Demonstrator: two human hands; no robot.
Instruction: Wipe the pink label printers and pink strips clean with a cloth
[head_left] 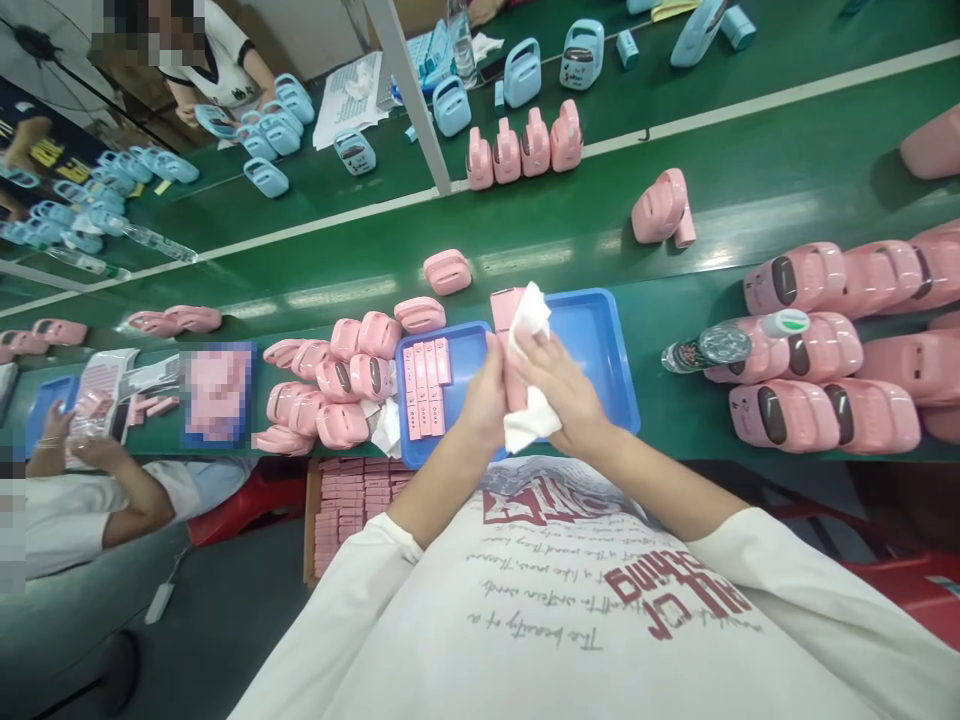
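Observation:
A pink case (507, 303) is held upright between my two hands, above the blue trays. My left hand (484, 400) grips its left side. My right hand (562, 385) presses a white cloth (531, 425) against its right side, with cloth showing above and below the fingers. Under my left forearm lies the left blue tray (469, 343), where several small pink blocks (425, 385) stand in rows. The right blue tray (611, 350) extends behind my right hand.
Pink handled cases (345, 375) cluster left of the trays; more (784, 415) stand at the right beside a clear bottle (709, 347). A metal post (412, 95) rises beyond. Below the table edge is a carton (360, 505) of pink pieces. Other people sit left and across.

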